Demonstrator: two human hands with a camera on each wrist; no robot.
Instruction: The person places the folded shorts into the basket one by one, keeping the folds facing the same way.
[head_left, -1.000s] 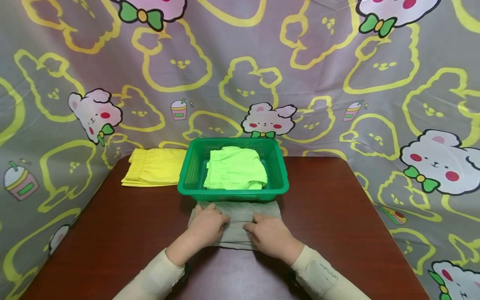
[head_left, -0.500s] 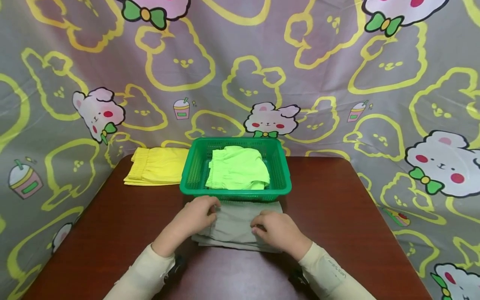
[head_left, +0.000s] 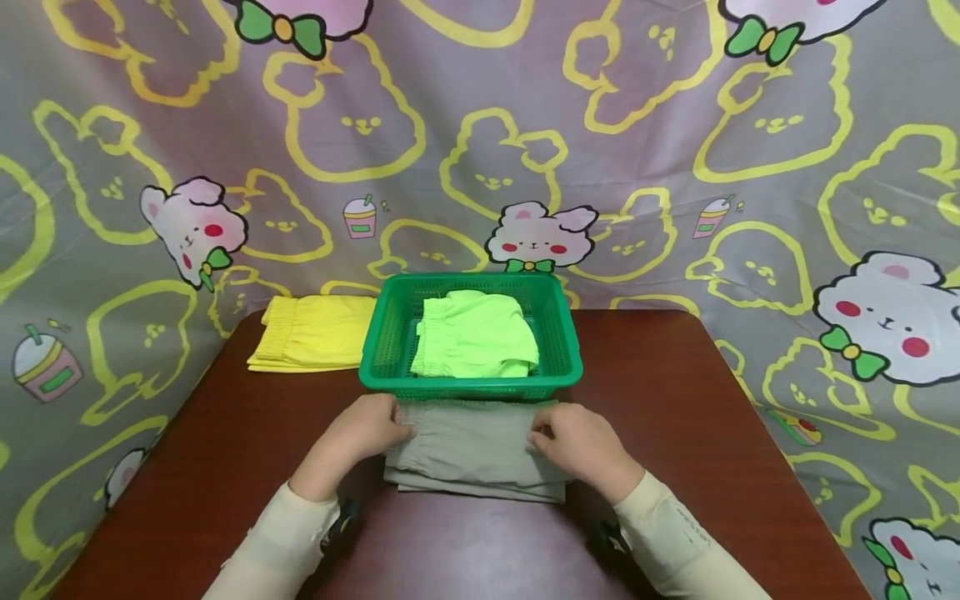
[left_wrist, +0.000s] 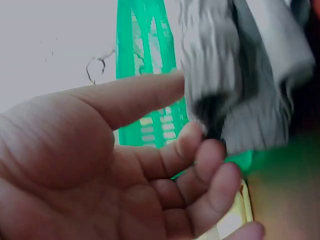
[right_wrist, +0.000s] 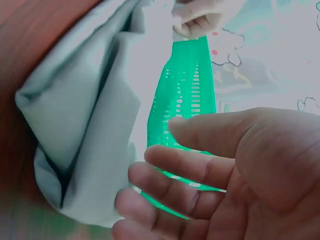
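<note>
Folded grey shorts [head_left: 472, 450] lie flat on the table, against the near side of a green plastic basket [head_left: 472, 384]. At their left end is my left hand [head_left: 367, 429]; the left wrist view shows its thumb against the gathered waistband [left_wrist: 210, 55] and its loosely bent fingers by the edge. My right hand [head_left: 588, 446] is at the right end, where the right wrist view shows its thumb and fingers apart, beside the folded layers [right_wrist: 100, 115]. Folded bright green shorts [head_left: 476, 333] lie inside the basket.
Folded yellow shorts [head_left: 315, 329] lie on the table at the basket's left. A patterned cloth curtain [head_left: 622, 167] stands behind and around the brown table [head_left: 645, 375].
Both hands have come off the middle of the grey shorts and moved outward, the left to the left end, the right to the right end. The basket has stayed in place.
</note>
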